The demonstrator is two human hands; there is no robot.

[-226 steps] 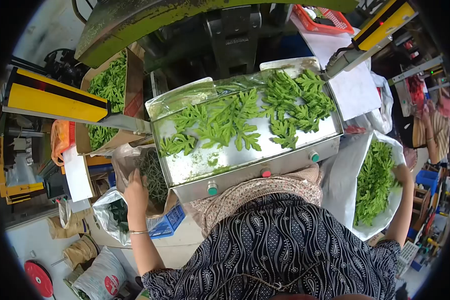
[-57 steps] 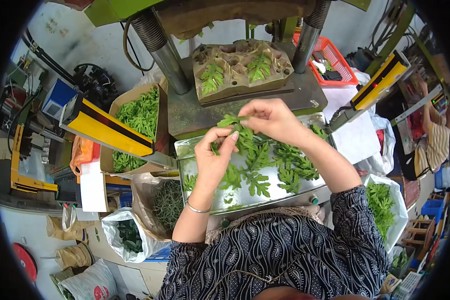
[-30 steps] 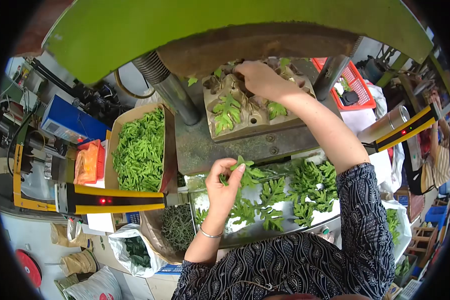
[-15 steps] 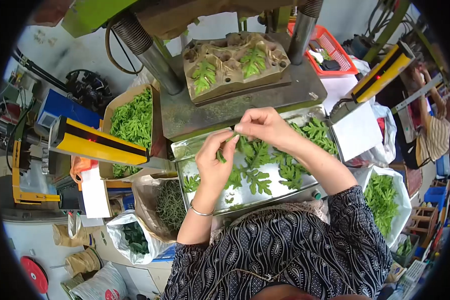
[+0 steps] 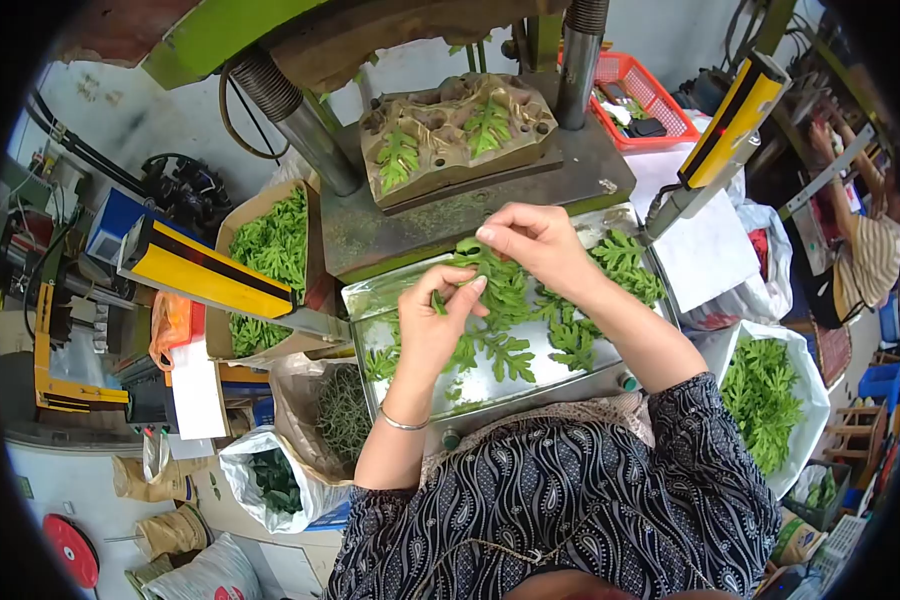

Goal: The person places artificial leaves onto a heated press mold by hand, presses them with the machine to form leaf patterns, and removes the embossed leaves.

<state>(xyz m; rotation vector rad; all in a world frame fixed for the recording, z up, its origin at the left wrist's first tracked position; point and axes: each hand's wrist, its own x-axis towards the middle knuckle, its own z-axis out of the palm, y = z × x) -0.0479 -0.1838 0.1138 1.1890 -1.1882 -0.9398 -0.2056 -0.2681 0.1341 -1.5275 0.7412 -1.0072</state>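
Note:
My left hand, a bangle on its wrist, pinches a green leaf over the metal tray. Close by on the right, my right hand has its thumb and forefinger closed at the upper edge of the same leaf. More lobed leaves lie spread on the tray below both hands. Behind the tray stands the metal mould block on the press bed, with one leaf on its left part and another leaf on its right part.
Yellow-black posts flank the tray. A cardboard box of leaves stands left, a white sack of leaves right. The press's green upper part overhangs the mould. A red basket is behind. Another person is at far right.
My right hand has risen slightly from my left fingertips, and more of the held leaf shows between them. The view has shifted a little. Earlier my right hand was at the mould.

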